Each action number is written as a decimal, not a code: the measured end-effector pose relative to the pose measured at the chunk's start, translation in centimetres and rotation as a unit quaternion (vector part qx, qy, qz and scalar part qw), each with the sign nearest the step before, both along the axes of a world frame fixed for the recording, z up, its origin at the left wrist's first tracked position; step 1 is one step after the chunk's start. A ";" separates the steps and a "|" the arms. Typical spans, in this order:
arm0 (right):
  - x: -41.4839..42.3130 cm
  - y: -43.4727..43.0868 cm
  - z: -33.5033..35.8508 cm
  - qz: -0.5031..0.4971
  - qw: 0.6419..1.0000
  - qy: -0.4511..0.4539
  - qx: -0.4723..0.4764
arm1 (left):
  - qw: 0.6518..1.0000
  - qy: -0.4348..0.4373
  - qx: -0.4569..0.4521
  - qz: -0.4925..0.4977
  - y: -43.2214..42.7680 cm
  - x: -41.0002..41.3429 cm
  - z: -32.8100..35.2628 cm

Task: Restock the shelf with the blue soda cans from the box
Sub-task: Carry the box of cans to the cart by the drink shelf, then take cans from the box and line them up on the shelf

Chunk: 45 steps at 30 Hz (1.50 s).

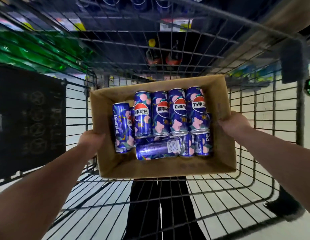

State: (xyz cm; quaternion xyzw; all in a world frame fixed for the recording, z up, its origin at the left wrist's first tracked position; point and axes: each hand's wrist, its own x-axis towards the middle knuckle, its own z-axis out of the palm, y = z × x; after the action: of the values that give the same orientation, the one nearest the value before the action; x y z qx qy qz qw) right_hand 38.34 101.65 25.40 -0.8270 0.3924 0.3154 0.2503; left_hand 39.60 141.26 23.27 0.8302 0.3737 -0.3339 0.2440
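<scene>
Above a wire cart (300, 110), left hand (92, 138) and right hand (234, 123) clasp a cardboard box (116, 168) of glossy cans (160, 113).

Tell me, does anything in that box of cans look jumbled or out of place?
Yes, mildly. The blue cans lie loose on their sides in the cardboard box, not upright. One can at the near side lies crosswise to the rest, barcode up, partly on top of others. No dents or spills show.
</scene>
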 end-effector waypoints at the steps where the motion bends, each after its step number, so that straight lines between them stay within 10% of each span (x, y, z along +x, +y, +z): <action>1: 0.1 0.1 0.1 0.003 1.000 0.000 0.001 | 1.000 0.001 -0.006 0.005 0.0 0.0 0.2; 10: 0.4 2.2 4.3 -0.011 0.998 -0.055 -0.012 | 0.966 -0.195 -0.022 -0.168 -4.8 0.1 5.8; 16: -0.8 5.1 6.3 0.199 0.964 -0.177 0.018 | 0.964 -0.080 -0.228 -0.111 -10.2 -0.5 8.2; 29: 2.5 5.7 -1.9 -0.094 0.992 -0.019 0.081 | 0.952 -0.038 -0.275 -0.126 -14.5 0.8 5.6; 40: -2.8 3.6 5.0 -0.260 0.918 -0.147 0.259 | 0.952 -0.023 -0.269 -0.146 -20.3 3.2 4.3; 45: -5.1 2.4 5.2 -0.293 0.905 -0.164 0.262 | 0.957 0.017 -0.086 -0.275 -22.8 3.1 2.5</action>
State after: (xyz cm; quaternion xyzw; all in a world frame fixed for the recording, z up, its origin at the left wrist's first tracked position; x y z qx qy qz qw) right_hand 33.20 104.06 30.61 -0.6196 0.4736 0.1798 0.5996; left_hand 42.68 118.47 25.78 0.8710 0.1048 -0.4334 0.2062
